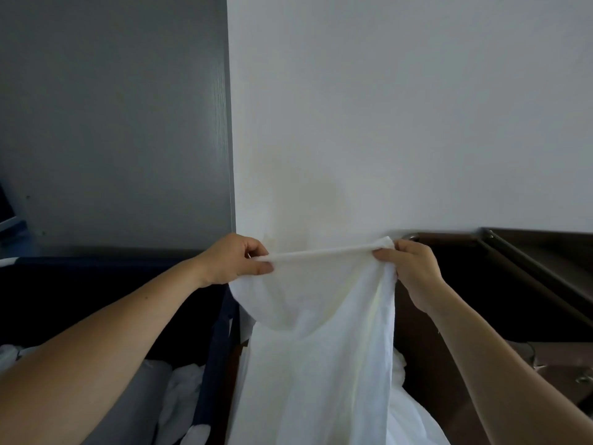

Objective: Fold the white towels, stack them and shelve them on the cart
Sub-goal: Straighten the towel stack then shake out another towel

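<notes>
A white towel (317,342) hangs in front of me, its top edge stretched taut between both hands. My left hand (232,260) pinches the left end of that edge between thumb and curled fingers. My right hand (410,268) grips the bunched right corner. The cloth drops down out of the bottom of the view and hides what lies below it. More white towels (183,393) lie crumpled in a dark bin (221,348) at the lower left. The dark brown cart (513,277) stands to the right, behind my right forearm.
A white wall (401,107) fills the view straight ahead, and a grey panel (112,123) stands at the left. The cart's top rail (532,261) runs diagonally at the right. A metal fitting (577,374) sticks out at the cart's lower right.
</notes>
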`<state>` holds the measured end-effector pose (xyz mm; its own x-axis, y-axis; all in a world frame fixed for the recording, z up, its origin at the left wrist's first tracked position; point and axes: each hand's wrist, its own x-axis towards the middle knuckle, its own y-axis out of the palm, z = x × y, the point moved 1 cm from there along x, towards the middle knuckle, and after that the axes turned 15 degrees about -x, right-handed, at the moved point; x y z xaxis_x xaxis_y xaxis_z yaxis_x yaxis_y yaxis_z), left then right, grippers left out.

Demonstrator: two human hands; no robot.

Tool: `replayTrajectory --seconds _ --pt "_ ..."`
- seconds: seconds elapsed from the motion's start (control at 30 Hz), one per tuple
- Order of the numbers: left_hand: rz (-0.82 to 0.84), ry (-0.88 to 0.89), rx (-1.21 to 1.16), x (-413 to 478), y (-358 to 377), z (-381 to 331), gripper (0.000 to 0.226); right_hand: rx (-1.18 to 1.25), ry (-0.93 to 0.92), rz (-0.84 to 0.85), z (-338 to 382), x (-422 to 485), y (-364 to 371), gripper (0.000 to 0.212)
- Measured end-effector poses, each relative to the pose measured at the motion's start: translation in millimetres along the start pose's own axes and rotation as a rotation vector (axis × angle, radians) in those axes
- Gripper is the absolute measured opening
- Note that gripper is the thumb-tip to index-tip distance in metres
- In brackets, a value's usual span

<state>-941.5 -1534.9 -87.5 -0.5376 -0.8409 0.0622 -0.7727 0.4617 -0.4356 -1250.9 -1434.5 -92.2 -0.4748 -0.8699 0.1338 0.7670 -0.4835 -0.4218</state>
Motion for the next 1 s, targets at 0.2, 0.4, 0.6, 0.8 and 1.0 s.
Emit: replayTrajectory --seconds 0.2,0.4,0.6,0.8,1.0 --pt "-0.147 0.028 -0.090 3.4 -0.5 1.1 0.019 0.009 0.049 0.014 -12.6 2.5 -16.5 0.010" --pt "0.039 0.082 -0.177 0.0 26.4 -35.1 0.012 0.098 -0.053 -0.102 14.3 4.7 -14.1 0.014" --pt "0.437 0.052 -0.083 -3.8 53.1 -80.8 0.017 0.049 -0.215 0.187 52.0 -36.0 37.4 0.017" --pt "-0.030 0.237 -0.037 9.6 53.5 -63.9 0.020 0.232 -0.046 0.300 29.7 -57.9 51.9 0.022" --pt "-0.063 0.203 -0.323 11.1 73.7 -31.4 0.015 0.222 -0.034 0.307 27.6 -60.7 50.9 0.023"
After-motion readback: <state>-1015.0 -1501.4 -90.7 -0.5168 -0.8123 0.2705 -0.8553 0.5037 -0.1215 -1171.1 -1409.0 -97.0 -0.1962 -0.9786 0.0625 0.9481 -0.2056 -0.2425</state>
